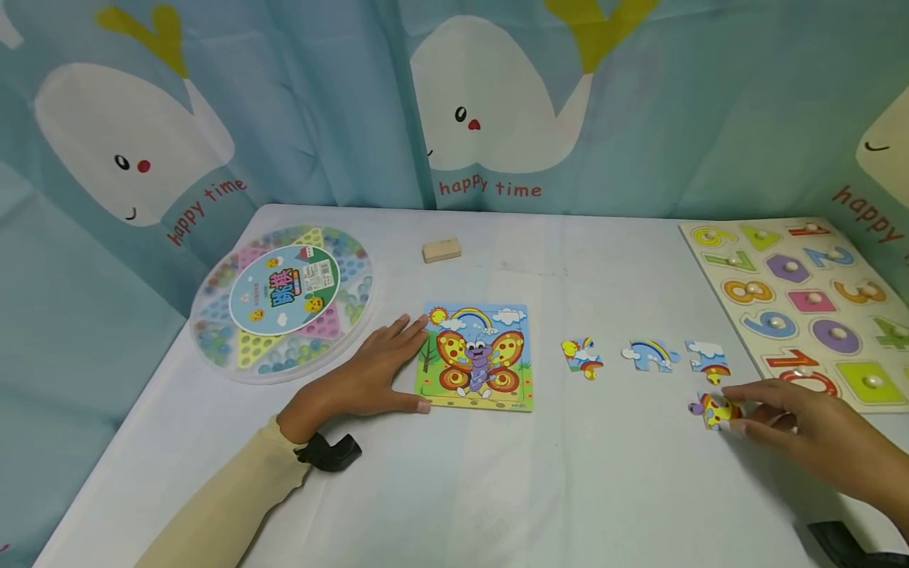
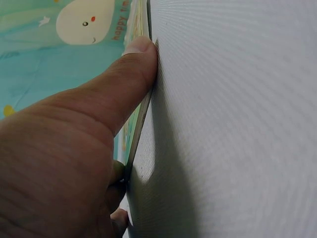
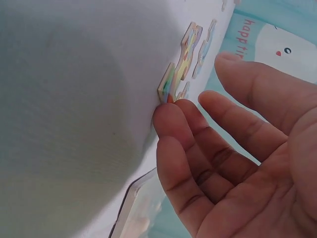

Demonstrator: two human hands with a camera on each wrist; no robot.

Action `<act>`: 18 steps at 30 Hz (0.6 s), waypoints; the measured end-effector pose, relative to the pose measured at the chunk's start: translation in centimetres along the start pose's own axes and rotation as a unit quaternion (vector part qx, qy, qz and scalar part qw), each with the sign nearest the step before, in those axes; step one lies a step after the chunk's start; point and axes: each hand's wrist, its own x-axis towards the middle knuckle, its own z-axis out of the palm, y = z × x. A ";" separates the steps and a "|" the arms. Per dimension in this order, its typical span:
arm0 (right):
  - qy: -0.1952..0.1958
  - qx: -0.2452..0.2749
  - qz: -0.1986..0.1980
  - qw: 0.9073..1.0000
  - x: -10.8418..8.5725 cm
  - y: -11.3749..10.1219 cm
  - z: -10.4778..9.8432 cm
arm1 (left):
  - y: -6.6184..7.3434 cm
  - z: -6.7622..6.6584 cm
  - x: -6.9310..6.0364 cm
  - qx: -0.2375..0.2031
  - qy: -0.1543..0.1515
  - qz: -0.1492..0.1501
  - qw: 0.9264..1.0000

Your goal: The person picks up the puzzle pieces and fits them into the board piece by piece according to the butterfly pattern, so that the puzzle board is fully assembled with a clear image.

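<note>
My left hand [image 1: 379, 367] rests on the table with fingers spread. Its fingertips and thumb touch the left side of a square butterfly puzzle board [image 1: 511, 355]; in the left wrist view the thumb [image 2: 133, 74] lies along the board's edge. At the right, my right hand [image 1: 809, 418] is at a small yellow puzzle piece [image 1: 716, 410] with a purple knob. In the right wrist view its loosely bent fingers [image 3: 171, 124] reach the piece's near corner, while the thumb [image 3: 262, 89] stands apart from it. Farther back lie a rainbow piece [image 1: 649, 355], a cloud piece [image 1: 708, 356] and a sun piece [image 1: 584, 356].
A round marble-game box [image 1: 213, 359] lies at the left. One wooden block [image 1: 442, 251] sits at the back of the table. At the right is a number-and-shape peg board [image 1: 770, 304]. A whale-print curtain [image 1: 341, 102] hangs behind the white tablecloth [image 1: 490, 489].
</note>
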 end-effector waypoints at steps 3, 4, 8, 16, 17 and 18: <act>-0.001 -0.006 -0.001 1.000 0.0 -0.2 -0.1 | 0.0 0.0 0.0 0.003 0.000 0.000 1.000; -0.002 -0.006 -0.002 1.000 0.1 -0.2 -0.1 | 0.0 0.1 0.0 0.003 0.000 0.000 1.000; -0.015 -0.001 0.007 1.000 0.2 -0.6 -0.2 | 0.1 0.0 0.1 0.004 0.001 0.000 1.000; -0.017 -0.007 0.018 1.000 0.5 -1.0 0.0 | 0.1 -0.1 0.0 0.003 -0.003 -0.004 1.000; -0.016 -0.004 0.018 1.000 0.5 -1.0 -0.1 | 0.1 -0.1 0.0 0.003 -0.003 -0.004 1.000; -0.016 -0.005 0.019 1.000 0.4 -0.9 0.0 | 0.1 -0.1 0.0 0.002 -0.003 -0.004 1.000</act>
